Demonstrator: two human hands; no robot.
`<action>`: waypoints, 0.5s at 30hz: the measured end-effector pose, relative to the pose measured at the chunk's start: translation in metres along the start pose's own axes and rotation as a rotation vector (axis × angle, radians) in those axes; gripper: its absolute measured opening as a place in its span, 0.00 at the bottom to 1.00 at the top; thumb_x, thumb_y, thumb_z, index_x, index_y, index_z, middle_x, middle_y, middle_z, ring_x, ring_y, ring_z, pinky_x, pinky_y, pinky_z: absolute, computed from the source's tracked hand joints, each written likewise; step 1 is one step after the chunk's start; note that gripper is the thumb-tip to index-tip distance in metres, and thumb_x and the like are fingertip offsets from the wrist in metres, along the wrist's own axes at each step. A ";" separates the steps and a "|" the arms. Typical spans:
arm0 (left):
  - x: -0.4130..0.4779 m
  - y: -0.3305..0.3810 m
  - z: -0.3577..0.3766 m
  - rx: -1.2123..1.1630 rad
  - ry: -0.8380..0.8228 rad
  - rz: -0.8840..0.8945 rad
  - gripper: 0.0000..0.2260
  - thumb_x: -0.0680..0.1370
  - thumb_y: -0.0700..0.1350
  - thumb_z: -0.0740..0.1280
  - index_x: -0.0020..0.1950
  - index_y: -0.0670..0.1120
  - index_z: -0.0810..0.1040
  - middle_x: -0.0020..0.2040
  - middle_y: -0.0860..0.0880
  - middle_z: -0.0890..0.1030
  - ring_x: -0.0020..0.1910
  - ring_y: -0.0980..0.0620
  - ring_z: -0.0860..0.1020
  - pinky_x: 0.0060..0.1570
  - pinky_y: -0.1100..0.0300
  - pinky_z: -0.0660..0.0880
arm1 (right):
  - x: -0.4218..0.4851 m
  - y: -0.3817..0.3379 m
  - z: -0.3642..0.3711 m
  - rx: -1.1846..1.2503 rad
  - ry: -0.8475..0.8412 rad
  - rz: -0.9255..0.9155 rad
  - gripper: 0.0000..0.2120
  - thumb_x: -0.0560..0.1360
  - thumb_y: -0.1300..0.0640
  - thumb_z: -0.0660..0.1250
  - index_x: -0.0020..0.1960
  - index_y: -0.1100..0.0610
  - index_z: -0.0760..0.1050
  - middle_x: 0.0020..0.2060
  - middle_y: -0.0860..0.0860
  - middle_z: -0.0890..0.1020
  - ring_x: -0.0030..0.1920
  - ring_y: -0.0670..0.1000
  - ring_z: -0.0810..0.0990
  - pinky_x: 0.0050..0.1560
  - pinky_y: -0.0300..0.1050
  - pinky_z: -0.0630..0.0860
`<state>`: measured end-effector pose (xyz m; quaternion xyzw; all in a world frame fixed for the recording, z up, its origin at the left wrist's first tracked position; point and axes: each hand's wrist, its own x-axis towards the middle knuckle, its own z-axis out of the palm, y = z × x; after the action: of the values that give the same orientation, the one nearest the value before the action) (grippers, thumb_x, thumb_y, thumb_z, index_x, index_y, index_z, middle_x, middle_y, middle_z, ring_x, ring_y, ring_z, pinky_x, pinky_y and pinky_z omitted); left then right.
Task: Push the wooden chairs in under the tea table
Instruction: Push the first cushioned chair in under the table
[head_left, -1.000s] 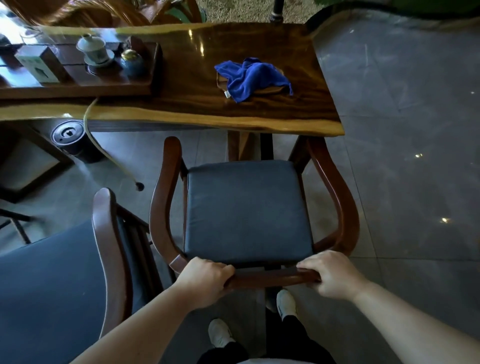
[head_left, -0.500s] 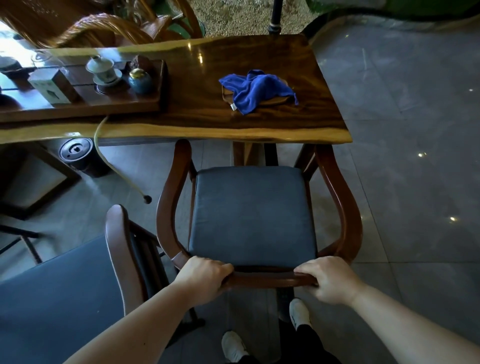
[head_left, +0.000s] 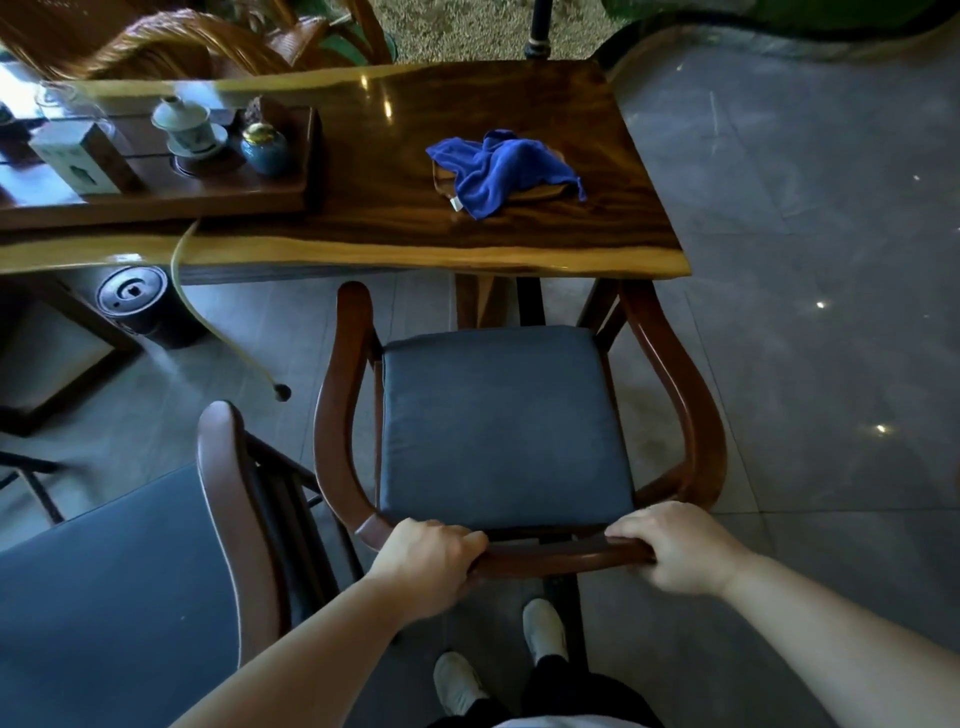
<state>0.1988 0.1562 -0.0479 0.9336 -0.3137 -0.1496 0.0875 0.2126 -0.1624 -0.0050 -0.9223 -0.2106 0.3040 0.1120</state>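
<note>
A wooden armchair (head_left: 691, 415) with a dark blue seat cushion stands in front of me, facing the tea table (head_left: 395, 244). The tips of its armrests reach the table's near edge, the right one slightly under it. My left hand (head_left: 428, 564) grips the curved back rail at its left end. My right hand (head_left: 675, 551) grips the same rail at its right end. A second wooden chair (head_left: 234, 509) with a blue cushion stands at the lower left, its armrest close beside the first chair.
On the table lie a blue cloth (head_left: 501, 169) and a wooden tea tray (head_left: 208, 200) with a lidded cup and a small jar. A black bin (head_left: 137, 301) and a dangling hose (head_left: 223, 332) sit under the table at left. Grey tiled floor extends right.
The chair and I have moved toward the table; its armrest tips now reach the table's edge. Both hands keep their grip on the back rail.
</note>
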 end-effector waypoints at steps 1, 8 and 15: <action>0.000 0.003 0.002 -0.003 0.018 -0.019 0.13 0.74 0.59 0.60 0.49 0.53 0.75 0.43 0.54 0.80 0.41 0.47 0.79 0.35 0.54 0.74 | -0.001 0.001 -0.001 0.007 -0.006 0.001 0.14 0.71 0.51 0.69 0.57 0.46 0.80 0.51 0.42 0.83 0.52 0.45 0.80 0.53 0.45 0.77; -0.018 0.025 0.000 0.046 0.158 -0.191 0.29 0.64 0.62 0.69 0.61 0.51 0.74 0.55 0.52 0.81 0.55 0.49 0.78 0.56 0.52 0.76 | 0.016 -0.032 -0.011 -0.037 -0.058 -0.230 0.38 0.72 0.35 0.66 0.76 0.49 0.58 0.76 0.46 0.61 0.74 0.48 0.59 0.71 0.48 0.61; -0.104 0.033 -0.004 0.035 0.265 -0.597 0.31 0.63 0.59 0.73 0.62 0.47 0.73 0.60 0.48 0.79 0.60 0.45 0.75 0.60 0.51 0.73 | 0.062 -0.101 -0.001 -0.053 0.039 -0.604 0.33 0.72 0.39 0.66 0.73 0.49 0.63 0.76 0.50 0.62 0.74 0.51 0.60 0.69 0.39 0.47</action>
<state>0.1026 0.1944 -0.0125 0.9970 -0.0143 -0.0406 0.0638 0.2260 -0.0447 -0.0026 -0.8263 -0.4808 0.2336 0.1774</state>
